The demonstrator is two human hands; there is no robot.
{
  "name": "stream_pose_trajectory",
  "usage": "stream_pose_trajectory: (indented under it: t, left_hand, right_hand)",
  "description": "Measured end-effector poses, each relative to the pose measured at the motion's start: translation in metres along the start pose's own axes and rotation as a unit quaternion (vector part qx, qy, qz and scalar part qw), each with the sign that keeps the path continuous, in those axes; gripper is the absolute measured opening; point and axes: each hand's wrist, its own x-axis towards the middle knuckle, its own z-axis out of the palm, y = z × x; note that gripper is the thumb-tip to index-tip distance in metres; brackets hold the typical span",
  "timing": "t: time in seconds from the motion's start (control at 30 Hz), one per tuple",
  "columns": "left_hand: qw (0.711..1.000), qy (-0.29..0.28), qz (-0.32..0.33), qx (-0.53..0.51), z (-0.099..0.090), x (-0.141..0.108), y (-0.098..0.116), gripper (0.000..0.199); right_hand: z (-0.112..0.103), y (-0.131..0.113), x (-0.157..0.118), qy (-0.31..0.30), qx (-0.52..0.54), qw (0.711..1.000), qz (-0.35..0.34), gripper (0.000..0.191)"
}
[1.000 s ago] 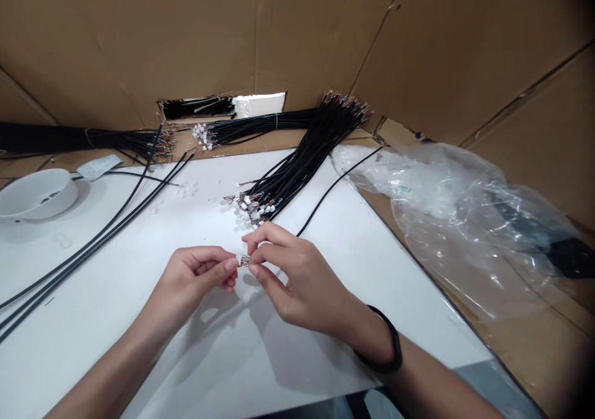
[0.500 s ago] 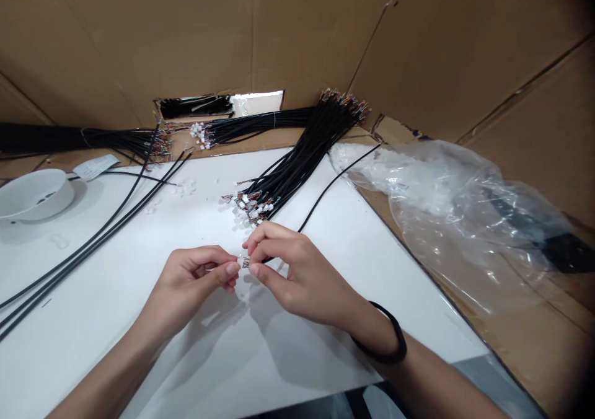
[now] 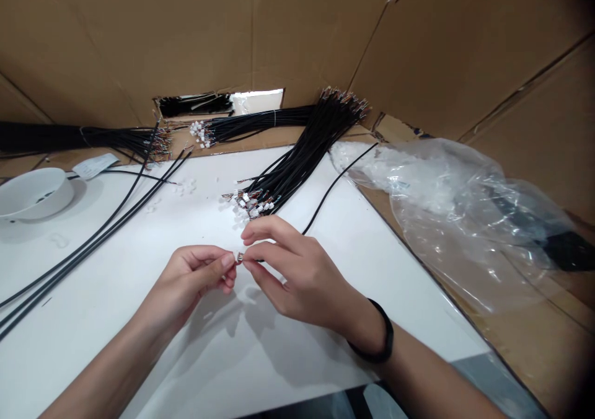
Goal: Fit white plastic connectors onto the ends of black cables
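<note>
Between thumb and index finger, my left hand (image 3: 199,270) pinches a small white connector (image 3: 237,257). Close on its right, my right hand (image 3: 297,270) pinches the thin wires at the end of a black cable (image 3: 325,194), with its other fingers raised. The cable runs from behind my right hand up to the right across the white table (image 3: 195,220). Just beyond my hands lies a large bundle of black cables (image 3: 304,165), with white connectors on its near ends. My fingers partly hide the wires and connector.
Loose black cables (image 3: 100,232) and a white bowl (image 3: 37,194) are at the left. More bundles (image 3: 260,123) lie along the cardboard wall (image 3: 186,35). Small loose white connectors (image 3: 186,186) sit left of centre. A clear plastic bag (image 3: 446,208) rests at the right.
My right hand has moved slightly left and closer to my left fingertips, its raised fingers a little higher. The connector has shifted slightly left and is more covered. The cable has shifted slightly.
</note>
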Motion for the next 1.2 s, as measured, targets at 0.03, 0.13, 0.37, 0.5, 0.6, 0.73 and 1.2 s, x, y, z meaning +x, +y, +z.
stream_pose_trajectory:
  t: [0.03, 0.13, 0.37, 0.5, 0.6, 0.73, 1.2]
  left_hand:
    - [1.0, -0.001, 0.0, -0.006, 0.0003, 0.0003, 0.0, 0.017]
    - [1.0, -0.002, 0.002, -0.014, 0.0007, 0.0008, -0.0004, 0.018]
    - [1.0, 0.008, 0.011, -0.021, 0.0013, 0.0007, -0.0019, 0.021]
    - [1.0, 0.01, 0.008, -0.022, 0.0008, 0.0001, -0.0027, 0.021]
    - [1.0, 0.011, 0.01, -0.022, 0.0004, -0.001, -0.0031, 0.021]
    - [1.0, 0.01, 0.008, -0.024, 0.0004, -0.001, -0.004, 0.02]
    - [1.0, 0.023, 0.012, 0.018, 0.0013, -0.0006, -0.0061, 0.019]
  right_hand:
    - [0.0003, 0.0003, -0.0002, 0.003, -0.01, 1.0, -0.011, 0.007]
    - [0.0017, 0.0006, -0.0007, 0.003, -0.041, 0.999, -0.03, 0.01]
    - [0.0068, -0.0002, -0.0006, 0.013, -0.076, 0.997, -0.032, 0.013]
    - [0.0077, -0.0006, -0.0009, 0.013, -0.084, 0.996, -0.03, 0.014]
    - [0.0083, -0.0013, -0.0012, 0.016, -0.091, 0.995, -0.032, 0.012]
    - [0.0087, -0.0022, -0.0014, 0.018, -0.102, 0.994, -0.031, 0.013]
    - [0.0096, 0.0003, -0.0038, -0.011, -0.128, 0.99, -0.066, 0.024]
